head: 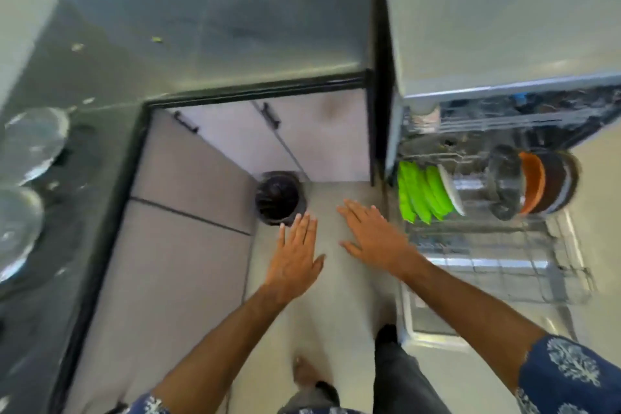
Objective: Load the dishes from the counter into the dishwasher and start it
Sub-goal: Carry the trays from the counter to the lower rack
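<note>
At three o'clock the dishwasher (504, 101) stands open, its lower rack (497, 255) pulled out. Upright on edge in the rack stand green plates (420, 193), a white plate (450, 188), a dark pan (505, 181), an orange bowl (534, 186) and a brown bowl (557, 183). At nine o'clock, two clear glass bowls (32, 141) rest on the dark counter (201, 30).
</note>
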`<action>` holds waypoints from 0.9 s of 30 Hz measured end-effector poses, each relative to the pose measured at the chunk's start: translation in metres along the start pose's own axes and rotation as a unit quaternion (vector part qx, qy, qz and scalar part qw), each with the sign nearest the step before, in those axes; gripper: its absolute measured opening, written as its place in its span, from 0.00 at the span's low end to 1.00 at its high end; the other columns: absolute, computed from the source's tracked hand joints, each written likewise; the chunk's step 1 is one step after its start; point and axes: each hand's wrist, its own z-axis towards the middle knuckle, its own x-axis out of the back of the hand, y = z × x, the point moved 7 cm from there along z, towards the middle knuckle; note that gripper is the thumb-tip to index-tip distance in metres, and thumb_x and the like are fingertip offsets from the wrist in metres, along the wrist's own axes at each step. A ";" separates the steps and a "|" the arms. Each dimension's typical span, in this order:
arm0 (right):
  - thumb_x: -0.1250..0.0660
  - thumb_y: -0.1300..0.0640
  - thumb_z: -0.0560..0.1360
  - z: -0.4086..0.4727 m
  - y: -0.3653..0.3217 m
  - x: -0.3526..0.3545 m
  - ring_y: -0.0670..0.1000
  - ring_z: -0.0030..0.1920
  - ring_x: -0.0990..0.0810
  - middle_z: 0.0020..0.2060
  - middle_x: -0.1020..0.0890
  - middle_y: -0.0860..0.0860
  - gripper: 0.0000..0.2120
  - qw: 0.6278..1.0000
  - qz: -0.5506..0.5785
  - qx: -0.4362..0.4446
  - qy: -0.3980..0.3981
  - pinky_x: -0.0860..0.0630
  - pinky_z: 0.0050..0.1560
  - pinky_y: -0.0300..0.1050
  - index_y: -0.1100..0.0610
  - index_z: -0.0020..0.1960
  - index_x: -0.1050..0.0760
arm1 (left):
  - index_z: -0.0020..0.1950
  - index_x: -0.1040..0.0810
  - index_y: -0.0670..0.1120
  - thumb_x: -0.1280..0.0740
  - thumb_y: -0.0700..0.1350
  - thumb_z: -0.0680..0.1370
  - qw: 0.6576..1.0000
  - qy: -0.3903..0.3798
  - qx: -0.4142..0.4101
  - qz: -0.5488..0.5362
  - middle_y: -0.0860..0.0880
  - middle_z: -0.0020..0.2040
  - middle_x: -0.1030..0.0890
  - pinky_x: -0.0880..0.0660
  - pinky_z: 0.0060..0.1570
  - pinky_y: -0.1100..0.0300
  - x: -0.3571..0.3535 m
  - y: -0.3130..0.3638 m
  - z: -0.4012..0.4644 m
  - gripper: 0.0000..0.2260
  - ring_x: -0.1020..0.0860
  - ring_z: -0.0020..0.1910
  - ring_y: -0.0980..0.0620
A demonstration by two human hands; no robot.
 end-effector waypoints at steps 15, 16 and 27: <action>0.34 0.49 0.78 0.046 -0.436 -0.095 0.58 0.76 0.37 0.76 0.37 0.59 0.33 0.962 -0.028 0.264 -0.056 0.40 0.75 0.54 0.60 0.78 0.40 | 0.77 0.36 0.44 0.32 0.52 0.75 0.916 0.163 0.358 -0.079 0.44 0.79 0.37 0.35 0.71 0.38 -0.014 -0.287 -0.408 0.33 0.38 0.78 0.43; 0.34 0.51 0.78 0.044 -0.463 -0.106 0.58 0.76 0.37 0.76 0.36 0.59 0.32 0.958 -0.023 0.277 -0.069 0.41 0.76 0.52 0.61 0.77 0.40 | 0.77 0.36 0.45 0.32 0.51 0.76 0.902 0.183 0.384 -0.075 0.44 0.78 0.37 0.35 0.71 0.38 -0.016 -0.301 -0.436 0.32 0.37 0.77 0.43; 0.33 0.57 0.78 0.035 -0.650 -0.210 0.49 0.56 0.24 0.65 0.26 0.56 0.28 0.927 0.170 0.174 -0.286 0.27 0.50 0.37 0.59 0.75 0.37 | 0.77 0.40 0.43 0.31 0.51 0.77 0.609 0.193 0.710 -0.297 0.38 0.78 0.40 0.40 0.72 0.38 -0.100 -0.409 -0.653 0.33 0.41 0.76 0.36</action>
